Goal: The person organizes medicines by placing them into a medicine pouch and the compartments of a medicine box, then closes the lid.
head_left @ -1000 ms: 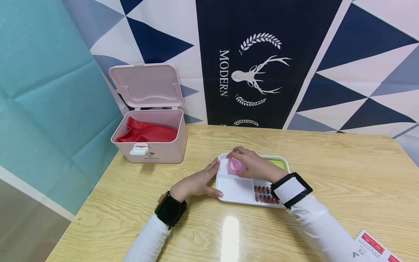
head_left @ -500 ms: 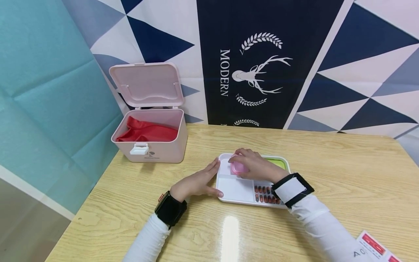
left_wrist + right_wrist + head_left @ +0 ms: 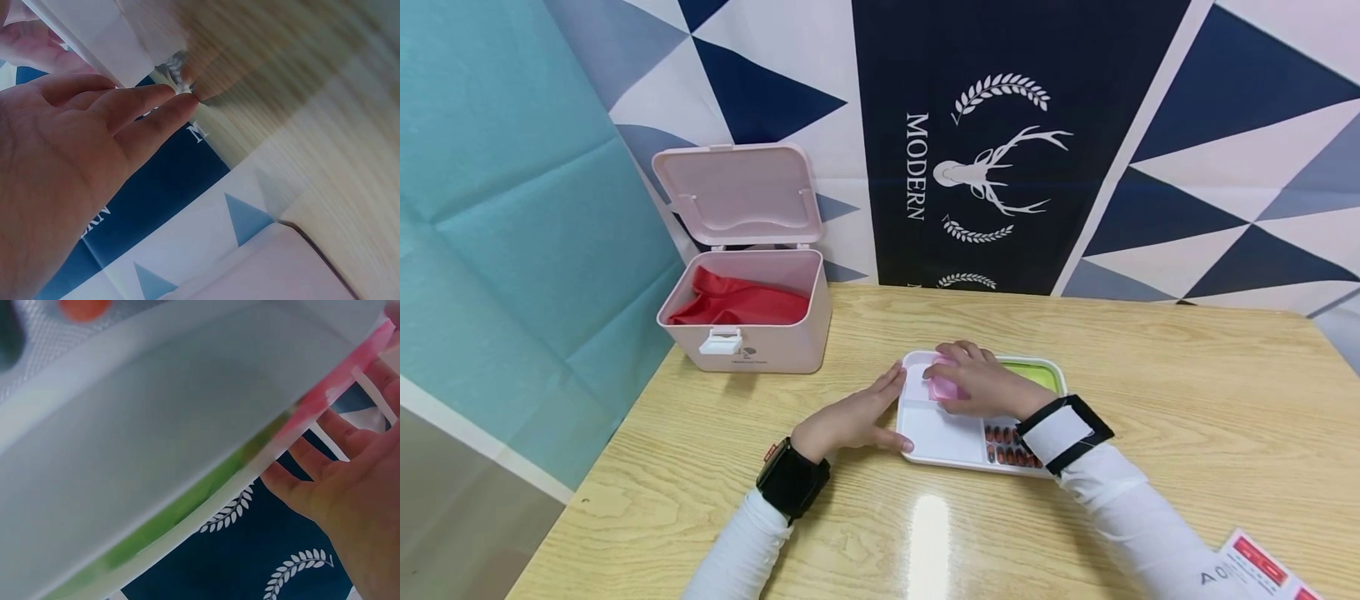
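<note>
A white divided tray lies on the wooden table. My left hand rests against its left edge, fingers spread and mostly straight, with the thumb near the front corner. In the tray's back left compartment, my right hand grips a small pink translucent box-like piece, fingers curled over it; its exact kind I cannot tell. Partly behind that hand, a green flat piece fills the back right compartment. A blister pack of dark and orange capsules lies in the front right one, partly covered by the right wrist.
An open pale pink storage box with a red cloth inside stands at the back left, its lid raised. A white and red printed card or carton lies at the front right, beside the right sleeve. A patterned wall covering borders the table's back.
The right hand has shifted the pink piece slightly to the right within its compartment, and its fingers now cover more of it. The left hand stays at the tray's edge.
</note>
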Demonstrator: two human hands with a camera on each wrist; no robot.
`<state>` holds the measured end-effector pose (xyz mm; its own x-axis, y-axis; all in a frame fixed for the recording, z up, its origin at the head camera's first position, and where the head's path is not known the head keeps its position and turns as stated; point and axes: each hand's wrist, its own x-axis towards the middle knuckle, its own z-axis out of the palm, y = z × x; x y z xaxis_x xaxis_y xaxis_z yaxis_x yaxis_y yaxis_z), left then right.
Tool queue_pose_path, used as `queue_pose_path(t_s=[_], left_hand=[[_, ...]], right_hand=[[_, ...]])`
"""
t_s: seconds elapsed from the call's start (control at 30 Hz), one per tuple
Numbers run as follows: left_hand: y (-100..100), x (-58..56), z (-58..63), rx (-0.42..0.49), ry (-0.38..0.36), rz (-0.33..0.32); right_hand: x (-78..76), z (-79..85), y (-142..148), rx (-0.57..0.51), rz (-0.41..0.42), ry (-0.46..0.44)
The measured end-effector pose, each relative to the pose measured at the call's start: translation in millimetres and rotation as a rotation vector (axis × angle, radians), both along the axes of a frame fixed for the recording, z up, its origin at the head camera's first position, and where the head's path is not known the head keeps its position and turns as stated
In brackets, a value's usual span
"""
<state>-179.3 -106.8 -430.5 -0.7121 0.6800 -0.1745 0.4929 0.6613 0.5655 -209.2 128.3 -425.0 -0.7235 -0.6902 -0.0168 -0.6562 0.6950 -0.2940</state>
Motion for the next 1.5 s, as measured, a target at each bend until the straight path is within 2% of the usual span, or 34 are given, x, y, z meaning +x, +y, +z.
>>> queue_pose_path(t_s=[0.23, 0.4, 0.67, 0.83, 0.97, 1.23, 1.37, 1.5], left_hand=[[-0.1, 0.5, 0.1, -0.001, -0.002, 0.001], [-0.8, 0.5, -0.8, 0.006, 0.004, -0.003], [-1.8, 0.7, -2.0, 0.014, -0.009, -0.006], [-1.6, 0.8, -2.5, 0.011, -0.010, -0.008], [-1.9, 1.6, -2.0, 0.012, -0.010, -0.009], [-3.0, 2.6, -3.1, 0.005, -0.018, -0.008], [-2.9, 3.3, -3.7, 0.007, -0.021, -0.003], [-2.9, 3.6, -3.9, 0.012, -0.027, 0.001]], right_hand=[[5.3, 2.6, 3.9, -0.009, 0.013, 0.076], [14.9, 7.6, 12.6, -0.045, -0.023, 0.155], [34.3, 19.8, 37.5, -0.031, -0.079, 0.261], [51.5, 28.0, 59.8, -0.026, -0.117, 0.316], [68.6, 28.1, 82.1, -0.006, -0.158, 0.349], [106.4, 9.9, 131.0, -0.035, -0.224, 0.409], [126.2, 0.1, 154.7, -0.006, -0.281, 0.390], [146.5, -7.5, 178.2, 0.093, -0.382, 0.271]])
